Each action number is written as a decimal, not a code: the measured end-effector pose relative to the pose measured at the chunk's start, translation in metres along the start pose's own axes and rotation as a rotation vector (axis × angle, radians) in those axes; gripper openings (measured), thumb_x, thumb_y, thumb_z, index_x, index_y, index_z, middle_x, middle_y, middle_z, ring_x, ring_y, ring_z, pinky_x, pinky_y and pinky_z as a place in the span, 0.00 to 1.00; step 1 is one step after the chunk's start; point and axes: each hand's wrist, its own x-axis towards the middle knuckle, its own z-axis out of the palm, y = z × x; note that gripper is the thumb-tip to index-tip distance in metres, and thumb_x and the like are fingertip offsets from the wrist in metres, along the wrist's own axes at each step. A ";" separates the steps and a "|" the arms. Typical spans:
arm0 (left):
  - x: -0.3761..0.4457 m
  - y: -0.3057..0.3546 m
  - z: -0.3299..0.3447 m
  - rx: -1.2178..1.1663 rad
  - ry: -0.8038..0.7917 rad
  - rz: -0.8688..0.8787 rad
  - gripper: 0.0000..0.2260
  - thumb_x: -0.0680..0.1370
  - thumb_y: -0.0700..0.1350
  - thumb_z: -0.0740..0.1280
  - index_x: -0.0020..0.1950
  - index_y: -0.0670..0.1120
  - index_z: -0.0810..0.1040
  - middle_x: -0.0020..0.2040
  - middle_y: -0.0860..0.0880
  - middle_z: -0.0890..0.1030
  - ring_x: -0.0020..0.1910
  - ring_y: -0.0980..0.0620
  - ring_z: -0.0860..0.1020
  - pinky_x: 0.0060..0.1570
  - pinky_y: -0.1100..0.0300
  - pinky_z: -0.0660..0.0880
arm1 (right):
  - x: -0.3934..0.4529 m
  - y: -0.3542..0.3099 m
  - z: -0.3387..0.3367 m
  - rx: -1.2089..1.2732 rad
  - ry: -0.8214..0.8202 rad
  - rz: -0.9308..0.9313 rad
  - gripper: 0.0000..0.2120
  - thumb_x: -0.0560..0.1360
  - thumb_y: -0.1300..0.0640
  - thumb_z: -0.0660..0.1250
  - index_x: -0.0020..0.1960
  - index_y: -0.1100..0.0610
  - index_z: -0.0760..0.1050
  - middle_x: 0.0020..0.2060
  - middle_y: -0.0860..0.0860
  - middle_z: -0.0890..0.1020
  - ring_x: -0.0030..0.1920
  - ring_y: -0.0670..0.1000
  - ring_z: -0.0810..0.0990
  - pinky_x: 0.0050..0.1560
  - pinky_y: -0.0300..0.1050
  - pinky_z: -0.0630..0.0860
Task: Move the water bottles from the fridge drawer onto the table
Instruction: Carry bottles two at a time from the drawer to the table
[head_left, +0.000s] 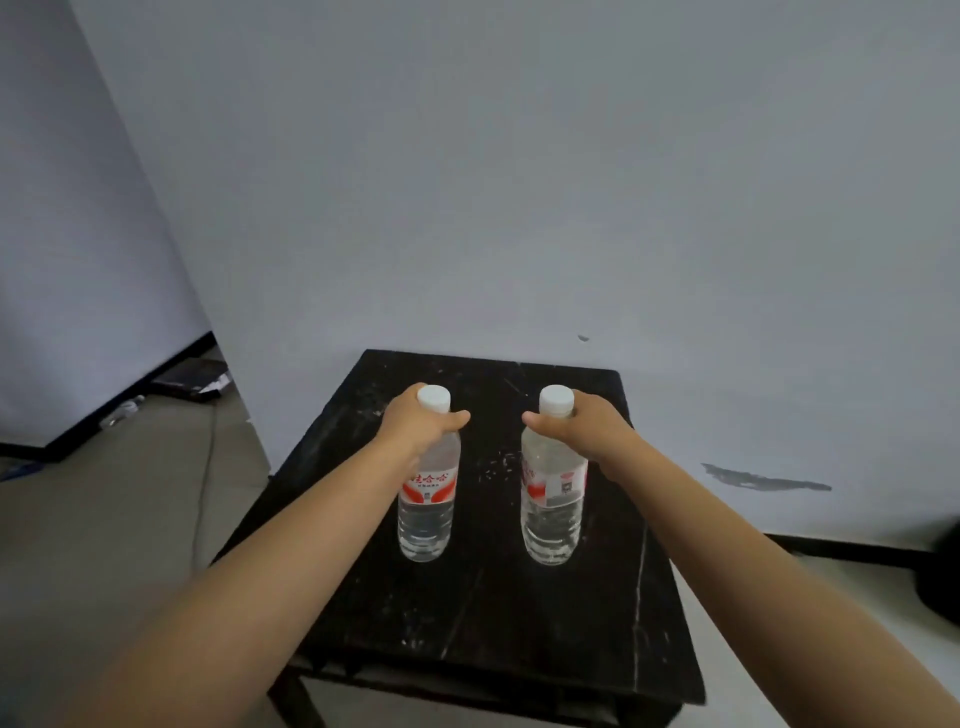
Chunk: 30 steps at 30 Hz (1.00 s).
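Note:
Two clear water bottles with white caps and red-and-white labels stand upright on a small black table (483, 613). My left hand (418, 423) grips the left bottle (427, 514) round its neck, just under the cap. My right hand (576, 428) grips the right bottle (551, 519) the same way. Both bottles' bases appear to rest on the tabletop, about a hand's width apart. No fridge drawer is in view.
The table stands against a pale wall (519, 182). On the floor at the left lie a dark flat object (195, 379) and some small litter (122, 410). A dark round thing (940, 582) sits at the right edge.

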 end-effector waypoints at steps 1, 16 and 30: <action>0.019 -0.002 -0.009 -0.002 -0.016 -0.011 0.27 0.76 0.45 0.68 0.72 0.44 0.63 0.70 0.41 0.69 0.69 0.41 0.68 0.67 0.46 0.67 | 0.015 -0.007 0.009 -0.020 -0.014 0.030 0.25 0.73 0.48 0.66 0.64 0.61 0.69 0.62 0.59 0.76 0.62 0.59 0.75 0.63 0.54 0.73; 0.274 -0.013 -0.064 -0.158 -0.049 -0.106 0.23 0.72 0.39 0.72 0.65 0.41 0.70 0.61 0.41 0.76 0.62 0.42 0.73 0.65 0.44 0.70 | 0.242 -0.068 0.090 -0.009 -0.028 0.130 0.23 0.74 0.47 0.64 0.61 0.63 0.70 0.60 0.61 0.76 0.60 0.60 0.75 0.62 0.58 0.74; 0.472 -0.019 -0.058 -0.081 0.032 -0.079 0.20 0.74 0.39 0.70 0.64 0.40 0.70 0.64 0.40 0.74 0.65 0.41 0.71 0.67 0.48 0.69 | 0.427 -0.078 0.141 0.089 0.084 0.186 0.22 0.73 0.50 0.66 0.62 0.61 0.70 0.60 0.59 0.77 0.60 0.58 0.75 0.60 0.57 0.75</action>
